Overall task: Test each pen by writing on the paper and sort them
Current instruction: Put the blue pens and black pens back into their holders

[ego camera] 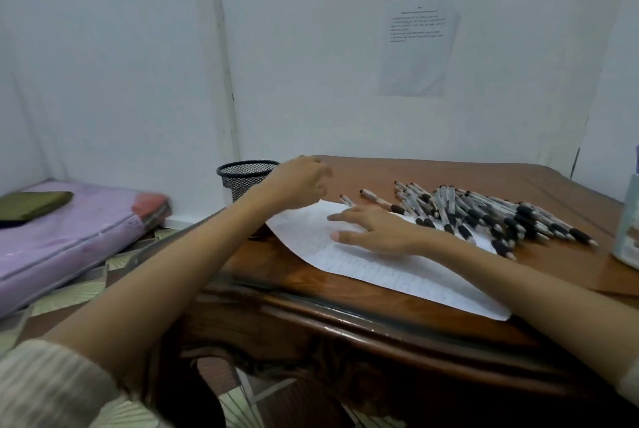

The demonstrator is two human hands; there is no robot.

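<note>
Nearest to us, in the lower left of the frame, a ribbed pale sleeve (45, 386) covers the left arm, and both bare forearms reach up over the carved front edge of the dark wooden table (345, 317).

On the table, in the middle of the frame, we see the paper (397, 272): a white sheet lying flat and askew, covered with faint rows of writing. The right hand (377, 232) rests on it palm down, its fingers spread and straight, holding nothing.

Just above that hand's fingertips lie two single pens, one short-looking pen (346, 200) at the paper's upper corner and a second pen (379, 201) to its right. Further right we find the heap of pens (491, 215), pale barrels with black grips, crossing one another; its lower part lies on the paper's right end.

The left hand (301, 182) hangs above the table at centre left, its fingers loosely curled and blurred. We cannot tell whether it pinches anything. It hides part of the black mesh cup (242, 178) just behind it.

At the right edge stands a pale carton (629, 220), cut off by the frame.

At the left, below the table, a purple mattress (69, 241) lies on the patterned floor with a green folded cloth (33, 204) on it. On the white wall at upper right hangs a printed sheet (418, 47), its text too small to read.
</note>
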